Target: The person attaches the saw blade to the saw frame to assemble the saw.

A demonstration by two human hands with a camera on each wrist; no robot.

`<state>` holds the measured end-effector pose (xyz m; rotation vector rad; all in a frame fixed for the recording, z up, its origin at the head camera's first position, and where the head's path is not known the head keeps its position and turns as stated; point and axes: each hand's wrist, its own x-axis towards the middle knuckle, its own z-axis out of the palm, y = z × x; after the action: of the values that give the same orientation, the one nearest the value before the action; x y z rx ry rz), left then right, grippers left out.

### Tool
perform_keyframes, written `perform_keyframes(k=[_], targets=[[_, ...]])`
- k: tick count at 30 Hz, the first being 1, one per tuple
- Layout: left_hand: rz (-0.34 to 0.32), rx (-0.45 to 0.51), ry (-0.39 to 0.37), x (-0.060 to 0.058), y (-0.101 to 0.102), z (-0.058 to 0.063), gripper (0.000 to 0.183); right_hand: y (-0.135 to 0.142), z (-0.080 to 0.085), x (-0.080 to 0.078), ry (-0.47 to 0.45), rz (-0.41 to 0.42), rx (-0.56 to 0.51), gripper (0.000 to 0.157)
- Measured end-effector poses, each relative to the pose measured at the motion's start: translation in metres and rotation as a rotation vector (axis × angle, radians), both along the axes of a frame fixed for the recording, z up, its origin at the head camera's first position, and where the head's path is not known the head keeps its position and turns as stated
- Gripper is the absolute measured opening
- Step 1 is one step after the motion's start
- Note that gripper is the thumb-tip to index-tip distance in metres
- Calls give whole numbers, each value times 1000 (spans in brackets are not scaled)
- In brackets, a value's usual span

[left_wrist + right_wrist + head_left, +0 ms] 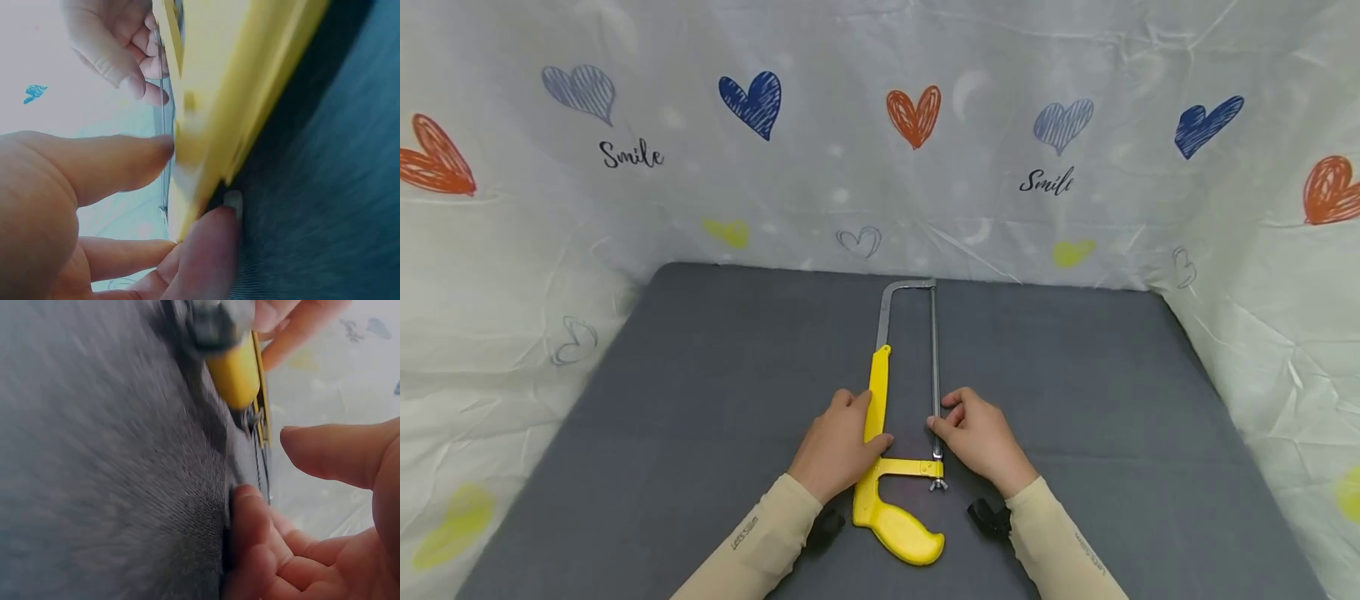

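A hacksaw with a yellow handle and frame lies lengthwise on the grey table, its handle end nearest me. My left hand grips the yellow back of the frame, thumb on the inner side and fingers round the outer edge. In the left wrist view the yellow frame sits between thumb and fingers. Along the right side runs the blade, with a wing nut at its near end. My right hand is at the blade's lower part, thumb over it in the head view; the right wrist view shows thumb and fingers apart.
A dark grey cloth covers the table. Behind and at both sides hangs a pale curtain printed with hearts and "Smile". Black devices sit at both wrists, close to the saw's handle.
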<state>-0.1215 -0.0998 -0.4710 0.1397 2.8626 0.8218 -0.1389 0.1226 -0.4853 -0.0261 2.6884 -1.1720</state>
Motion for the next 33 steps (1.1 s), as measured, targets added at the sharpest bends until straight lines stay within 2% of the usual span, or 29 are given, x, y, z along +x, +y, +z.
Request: perform_keyframes(k=[6, 12, 18, 25, 33], targets=[[-24, 53, -54, 10, -8, 4, 84, 8, 5, 23, -26, 26, -32, 37], [-42, 70, -87, 10, -10, 4, 93, 19, 6, 39, -60, 56, -66, 33], [-48, 96, -109, 9, -12, 4, 100, 23, 5, 43, -75, 103, -89, 36], [-34, 119, -122, 13, -15, -3, 101, 25, -3, 47, -55, 167, -93, 34], [-20, 150, -100, 14, -16, -9, 100, 25, -5, 47, -62, 143, -123, 29]])
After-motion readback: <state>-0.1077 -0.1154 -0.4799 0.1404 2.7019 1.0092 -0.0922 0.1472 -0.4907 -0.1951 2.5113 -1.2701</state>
